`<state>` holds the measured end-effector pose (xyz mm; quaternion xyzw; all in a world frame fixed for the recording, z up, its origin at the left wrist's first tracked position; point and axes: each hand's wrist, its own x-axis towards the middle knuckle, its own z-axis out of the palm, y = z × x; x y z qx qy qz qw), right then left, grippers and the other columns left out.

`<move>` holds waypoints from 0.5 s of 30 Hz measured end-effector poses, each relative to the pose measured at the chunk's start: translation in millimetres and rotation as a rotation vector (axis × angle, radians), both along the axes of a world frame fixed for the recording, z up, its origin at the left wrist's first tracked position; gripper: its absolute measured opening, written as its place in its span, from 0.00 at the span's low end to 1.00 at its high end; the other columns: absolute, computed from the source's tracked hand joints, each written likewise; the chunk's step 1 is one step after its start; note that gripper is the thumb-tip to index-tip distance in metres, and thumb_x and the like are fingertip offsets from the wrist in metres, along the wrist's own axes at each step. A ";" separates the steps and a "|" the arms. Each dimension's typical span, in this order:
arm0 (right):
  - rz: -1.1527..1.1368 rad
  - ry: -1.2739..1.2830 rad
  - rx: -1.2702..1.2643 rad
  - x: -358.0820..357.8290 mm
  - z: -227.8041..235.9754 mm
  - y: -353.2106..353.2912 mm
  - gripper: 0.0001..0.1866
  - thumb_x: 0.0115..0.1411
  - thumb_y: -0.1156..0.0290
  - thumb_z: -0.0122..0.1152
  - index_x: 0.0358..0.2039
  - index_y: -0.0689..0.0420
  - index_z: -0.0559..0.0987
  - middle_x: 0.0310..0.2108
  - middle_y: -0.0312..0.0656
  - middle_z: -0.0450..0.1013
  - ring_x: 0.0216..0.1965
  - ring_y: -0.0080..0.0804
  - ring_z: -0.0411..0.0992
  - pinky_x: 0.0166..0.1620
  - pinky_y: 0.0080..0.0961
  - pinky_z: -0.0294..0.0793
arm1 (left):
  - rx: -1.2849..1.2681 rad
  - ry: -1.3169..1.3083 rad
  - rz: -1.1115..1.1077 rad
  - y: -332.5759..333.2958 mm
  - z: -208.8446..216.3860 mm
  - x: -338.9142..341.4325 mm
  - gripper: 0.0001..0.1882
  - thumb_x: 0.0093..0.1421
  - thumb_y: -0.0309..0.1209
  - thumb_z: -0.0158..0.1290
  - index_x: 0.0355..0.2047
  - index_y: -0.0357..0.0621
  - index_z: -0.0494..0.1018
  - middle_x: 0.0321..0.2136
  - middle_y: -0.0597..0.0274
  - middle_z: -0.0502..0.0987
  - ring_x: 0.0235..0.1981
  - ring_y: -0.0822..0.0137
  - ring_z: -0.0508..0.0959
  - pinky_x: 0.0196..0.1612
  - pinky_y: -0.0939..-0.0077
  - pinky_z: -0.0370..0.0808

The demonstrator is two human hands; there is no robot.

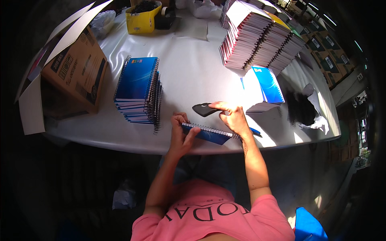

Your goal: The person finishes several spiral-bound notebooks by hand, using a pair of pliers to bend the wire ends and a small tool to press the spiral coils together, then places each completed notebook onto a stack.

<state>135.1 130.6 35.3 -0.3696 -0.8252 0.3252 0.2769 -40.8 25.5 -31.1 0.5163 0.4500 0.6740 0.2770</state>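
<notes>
Blue notebook (209,135): gripped by your left hand (179,135), beside your right hand (235,118), whose hold on the black object (202,110) is unclear.

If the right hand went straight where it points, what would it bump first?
The right hand would probably meet the black object by its fingers first; whether they touch is unclear.

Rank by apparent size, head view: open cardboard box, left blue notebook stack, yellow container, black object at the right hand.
1. Open cardboard box
2. Blue notebook stack
3. Yellow container
4. Black object at the right hand
</notes>
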 end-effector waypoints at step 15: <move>-0.497 -0.015 0.385 67.3 -10.6 -99.8 0.19 0.64 0.70 0.48 0.54 0.60 0.70 0.45 0.50 0.71 0.45 0.45 0.68 0.48 0.37 0.67 | 0.068 -0.118 0.314 -18.7 52.8 33.3 0.47 0.50 0.15 0.60 0.64 0.43 0.44 0.30 0.59 0.76 0.38 0.68 0.76 0.45 0.78 0.71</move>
